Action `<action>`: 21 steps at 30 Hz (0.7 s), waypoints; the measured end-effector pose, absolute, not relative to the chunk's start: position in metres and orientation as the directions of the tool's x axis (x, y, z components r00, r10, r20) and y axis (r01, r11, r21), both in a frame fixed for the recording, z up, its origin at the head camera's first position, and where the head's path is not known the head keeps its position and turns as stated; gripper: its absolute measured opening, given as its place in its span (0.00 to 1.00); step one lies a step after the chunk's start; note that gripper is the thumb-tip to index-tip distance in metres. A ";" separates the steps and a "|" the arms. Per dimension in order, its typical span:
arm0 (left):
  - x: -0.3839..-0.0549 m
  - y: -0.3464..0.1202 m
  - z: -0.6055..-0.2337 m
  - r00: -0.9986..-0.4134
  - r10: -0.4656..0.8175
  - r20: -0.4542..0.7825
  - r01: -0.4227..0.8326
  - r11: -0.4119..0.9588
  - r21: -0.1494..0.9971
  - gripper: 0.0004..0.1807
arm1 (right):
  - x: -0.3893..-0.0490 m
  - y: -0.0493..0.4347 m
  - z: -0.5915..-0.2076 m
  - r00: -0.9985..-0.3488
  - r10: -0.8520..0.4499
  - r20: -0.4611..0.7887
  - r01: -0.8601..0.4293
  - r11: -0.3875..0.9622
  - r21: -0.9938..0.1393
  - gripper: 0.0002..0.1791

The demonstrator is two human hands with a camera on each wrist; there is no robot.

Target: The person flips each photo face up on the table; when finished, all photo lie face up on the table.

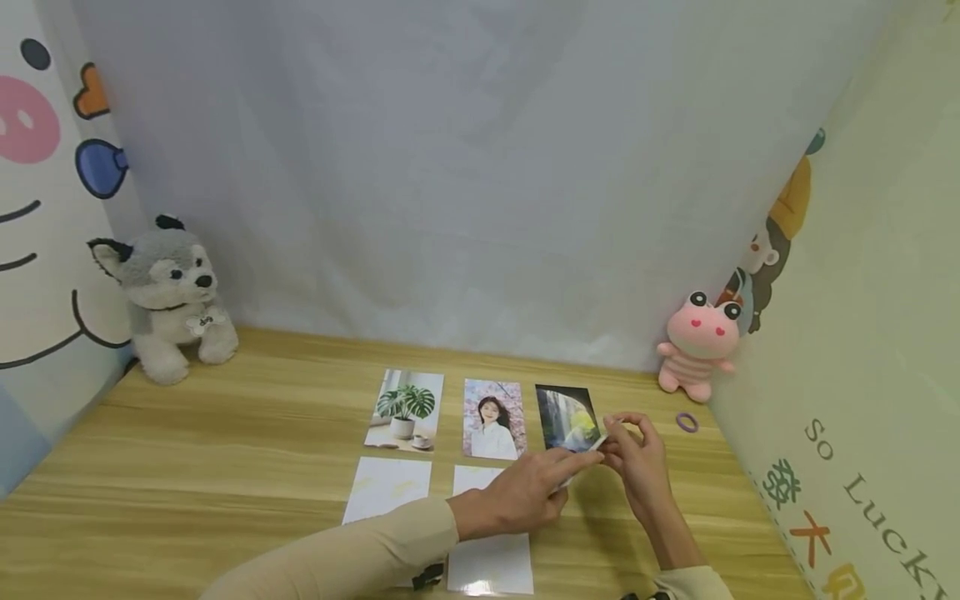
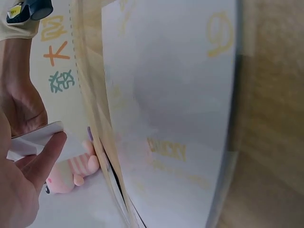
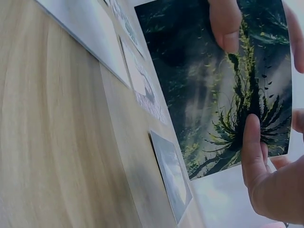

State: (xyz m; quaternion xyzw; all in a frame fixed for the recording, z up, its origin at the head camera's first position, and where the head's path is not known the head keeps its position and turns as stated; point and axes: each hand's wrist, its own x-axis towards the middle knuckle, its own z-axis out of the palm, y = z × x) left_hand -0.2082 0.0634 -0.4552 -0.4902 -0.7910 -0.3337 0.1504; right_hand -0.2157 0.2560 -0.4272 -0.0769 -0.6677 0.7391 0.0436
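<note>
Both hands hold a photo card (image 3: 190, 80) with a dark picture of a leafy plant. In the head view it shows nearly edge-on, and the left wrist view has its white back (image 2: 40, 137). My left hand (image 1: 525, 492) grips it from the left, with a thumb over the picture in the right wrist view. From the right, my right hand (image 1: 637, 467) pinches it, one digit lying across the printed side. Just behind the hands lies a waterfall photo (image 1: 562, 417), its lower corner overlapped by them.
Left of the waterfall photo lie a portrait photo (image 1: 491, 417) and a potted-plant photo (image 1: 405, 408). White cards (image 1: 491, 562) lie nearer, partly under my left arm. A purple ring (image 1: 687, 422) and pink plush toy (image 1: 697, 342) are at right, a plush husky (image 1: 176, 300) far left.
</note>
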 end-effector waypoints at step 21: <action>-0.217 0.064 -0.443 -0.603 0.471 0.644 0.785 0.203 0.586 0.31 | -0.208 0.271 -0.444 -0.988 0.155 -0.026 0.079 0.343 -0.936 0.30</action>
